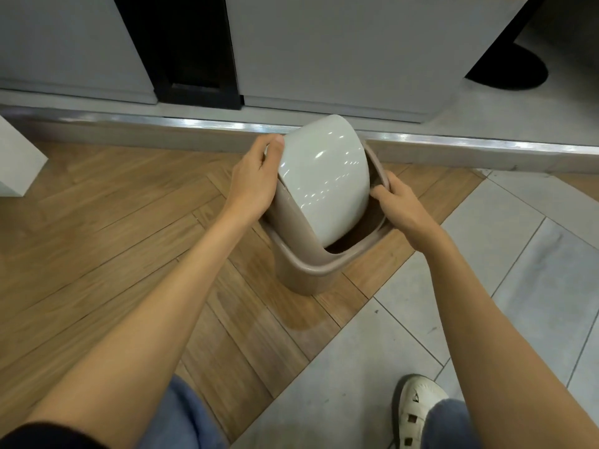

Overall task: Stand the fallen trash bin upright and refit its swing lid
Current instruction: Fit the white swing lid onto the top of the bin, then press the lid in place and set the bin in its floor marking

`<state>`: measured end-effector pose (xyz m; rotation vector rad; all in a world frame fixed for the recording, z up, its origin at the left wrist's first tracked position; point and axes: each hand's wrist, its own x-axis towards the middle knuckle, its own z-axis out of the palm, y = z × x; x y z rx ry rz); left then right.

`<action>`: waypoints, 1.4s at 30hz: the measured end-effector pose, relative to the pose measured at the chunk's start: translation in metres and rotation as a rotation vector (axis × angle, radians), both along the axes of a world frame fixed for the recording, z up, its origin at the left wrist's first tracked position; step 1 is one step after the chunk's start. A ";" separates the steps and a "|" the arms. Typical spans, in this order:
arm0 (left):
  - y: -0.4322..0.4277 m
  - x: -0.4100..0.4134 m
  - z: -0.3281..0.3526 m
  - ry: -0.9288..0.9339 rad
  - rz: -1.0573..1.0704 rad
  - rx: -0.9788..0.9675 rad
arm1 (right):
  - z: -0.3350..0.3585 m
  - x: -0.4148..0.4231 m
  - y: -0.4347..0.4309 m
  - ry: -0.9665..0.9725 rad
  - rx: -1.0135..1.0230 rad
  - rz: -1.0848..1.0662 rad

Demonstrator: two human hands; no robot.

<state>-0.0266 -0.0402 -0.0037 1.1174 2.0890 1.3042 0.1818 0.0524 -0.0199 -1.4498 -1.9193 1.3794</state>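
A beige trash bin (303, 273) stands upright on the wooden floor in the middle of the head view. A glossy white swing lid (324, 179) sits tilted steeply inside the beige lid frame (285, 209) on top of the bin, with a dark gap showing below it. My left hand (256, 176) grips the lid's upper left edge, thumb on its white face. My right hand (397, 202) holds the frame's right rim, fingers curled over it beside the lid.
A metal-edged step (453, 142) runs just behind the bin, with grey cabinets (340, 53) and a dark gap (191, 50) above it. A white box (16, 163) sits at the left. My shoe (418, 413) rests on grey tiles at the lower right.
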 end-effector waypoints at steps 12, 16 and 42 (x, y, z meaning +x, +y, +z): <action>0.044 -0.004 0.001 -0.015 -0.172 -0.008 | 0.017 0.020 -0.004 0.011 -0.186 -0.067; 0.020 0.026 -0.014 -0.171 0.073 0.040 | 0.010 0.023 -0.010 -0.009 -0.189 -0.088; 0.085 0.016 -0.041 -0.350 -0.012 0.110 | -0.017 -0.041 0.036 0.223 0.072 -0.597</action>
